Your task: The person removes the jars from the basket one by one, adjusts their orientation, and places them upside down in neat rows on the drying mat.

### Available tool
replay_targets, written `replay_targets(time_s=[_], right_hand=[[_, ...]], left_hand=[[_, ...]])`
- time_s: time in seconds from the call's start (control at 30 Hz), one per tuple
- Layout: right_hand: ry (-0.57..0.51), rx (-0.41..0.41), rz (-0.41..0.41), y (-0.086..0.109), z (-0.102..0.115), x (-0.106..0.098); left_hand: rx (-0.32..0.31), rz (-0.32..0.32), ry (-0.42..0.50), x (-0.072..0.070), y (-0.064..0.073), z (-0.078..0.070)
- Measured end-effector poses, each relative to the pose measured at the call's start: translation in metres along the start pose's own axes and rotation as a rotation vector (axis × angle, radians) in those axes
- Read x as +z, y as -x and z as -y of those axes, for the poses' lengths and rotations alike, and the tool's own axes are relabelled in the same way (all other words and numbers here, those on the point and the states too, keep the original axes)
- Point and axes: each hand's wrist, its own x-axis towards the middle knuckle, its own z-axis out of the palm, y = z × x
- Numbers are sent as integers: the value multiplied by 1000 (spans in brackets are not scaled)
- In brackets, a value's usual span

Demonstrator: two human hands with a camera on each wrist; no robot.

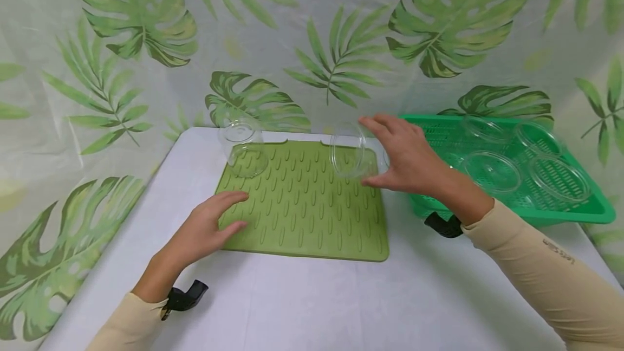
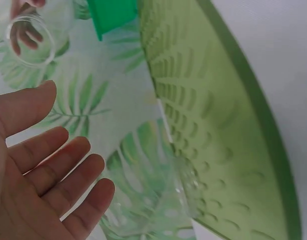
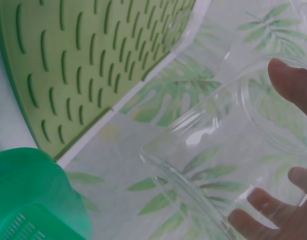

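Observation:
A clear plastic cup (image 1: 347,151) lies sideways in the grip of my right hand (image 1: 411,158), above the right back part of an olive-green ribbed mat (image 1: 302,205). In the right wrist view thumb and fingers span the cup's wall (image 3: 208,135), the wide rim pointing away from the palm. My left hand (image 1: 202,229) hovers by the mat's left edge, fingers extended and apart, touching nothing. Another clear cup (image 1: 247,150) stands on the mat's back left corner, its wider end down.
On the right sits a green slotted basket (image 1: 551,215) holding several clear cups (image 1: 492,171). A white cloth (image 1: 312,302) covers the table. Leaf-printed sheeting (image 1: 263,26) rises behind it.

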Motion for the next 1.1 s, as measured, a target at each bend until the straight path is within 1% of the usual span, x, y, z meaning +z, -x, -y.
replay_targets(time_s=[0.07,0.27,0.4,0.5,0.7,0.9,1.0,1.1], right_hand=[[0,0,3,0,0,1],[-10,11,5,2,0,1],[-14,14,10,2,1,1],[-13,12,8,1,2,2],[-16,15,-1,0,4,5],[-26,18,-6,0,5,7],[-24,11,-9,0,6,7],[-17,2,-11,-1,8,9]], left_hand=[[20,-10,0,-1,-3,-5],[112,-95,17,-3,-16,-16],[141,-144,57,-4,-27,-25],[161,-170,96,-3,-36,-32],[203,-202,142,1,-53,-46],[245,-231,191,7,-76,-55],[251,-240,214,10,-87,-60],[244,-235,237,13,-96,-65]])
